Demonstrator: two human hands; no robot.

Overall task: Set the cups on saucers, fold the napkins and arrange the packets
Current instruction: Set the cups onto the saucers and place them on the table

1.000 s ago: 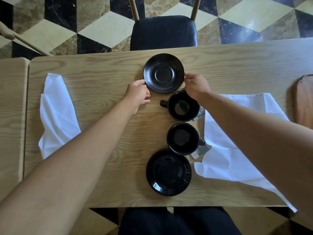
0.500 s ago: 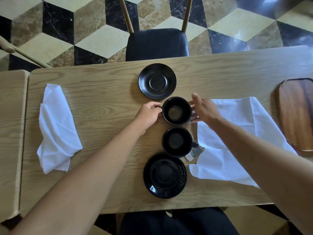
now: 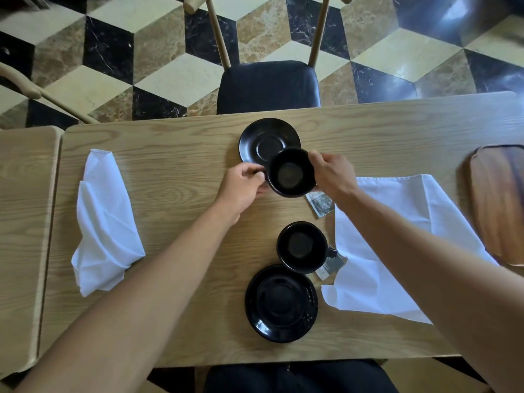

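Both hands carry the far black cup (image 3: 291, 173) toward the far saucer (image 3: 262, 140), which lies at twelve o'clock on the wooden table (image 3: 175, 154). The left hand (image 3: 243, 184) pinches the cup at its nine o'clock side, where the handle seems to be, though the fingers hide it; the right hand (image 3: 331, 173) curls its fingertips against the rim at three o'clock. Holding it from both sides probably keeps the cup level while it travels. The cup overlaps the saucer's five o'clock edge and looks lifted, not yet centred in the well.

The near cup (image 3: 302, 246) stands on the table with its handle at three o'clock, just beyond the near saucer (image 3: 281, 303) at six o'clock, so that pair is not yet set. One packet (image 3: 320, 204) lies exposed between the cups, another packet (image 3: 330, 266) is tucked beside the near cup's handle. A crumpled napkin (image 3: 105, 222) sits at nine o'clock, a spread napkin (image 3: 397, 236) at three, both unfolded. A wooden tray (image 3: 499, 202) sits at the right edge
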